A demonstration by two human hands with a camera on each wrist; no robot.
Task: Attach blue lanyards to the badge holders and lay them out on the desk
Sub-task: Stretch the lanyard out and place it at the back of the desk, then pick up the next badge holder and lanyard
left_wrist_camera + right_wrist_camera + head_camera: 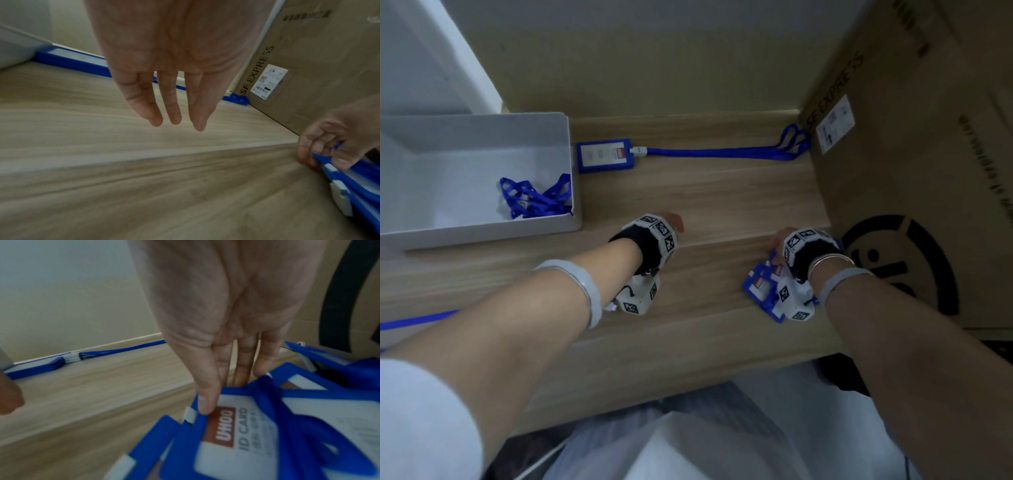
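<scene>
I see right hand (pixel 222 321) pinching top badge holder (pixel 236 434) off loose pile on tabletop (pixel 705 198); left hand (pixel 174 65) hovers apart, fingers slack, empty. Risk, I judge: neighbours snag, slide. Lanyards (pixel 534 198) wait in bin (pixel 482 226).

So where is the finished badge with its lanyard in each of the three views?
Head: finished badge at the back of the desk, beside the white bin.
Left wrist: upper left, behind the fingers.
Right wrist: far left.
Shared landmark: cardboard box.

White sleeve (pixel 417 411); grey wristbands (pixel 585 287); black wrist straps (pixel 643 240); white marker-tagged camera blocks (pixel 792 301); silver bangles (pixel 828 260).
</scene>
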